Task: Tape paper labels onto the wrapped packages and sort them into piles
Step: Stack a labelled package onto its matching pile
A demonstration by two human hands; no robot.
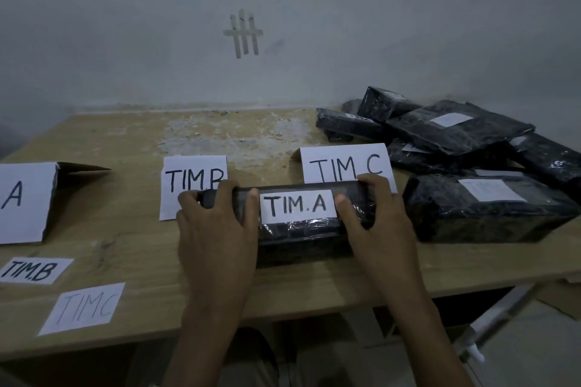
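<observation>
A long black wrapped package (301, 236) lies across the table's middle with a white "TIM.A" label (297, 205) on its top. My left hand (217, 223) grips its left end, thumb pressing beside the label. My right hand (374, 214) grips its right end, thumb at the label's right edge. Standing signs mark the piles: "A" (22, 201) at the left, "TIM.B" (193, 179) behind my left hand, "TIM.C" (345, 165) behind the package. Loose labels "TIM.B" (31, 270) and "TIM.C" (85, 306) lie flat at the front left.
A heap of black wrapped packages (456, 129) fills the table's right back, and one large labelled package (484, 207) lies just right of my right hand. The wooden table (141, 245) ends at a wall behind. A white pole (490, 320) leans below the right front edge.
</observation>
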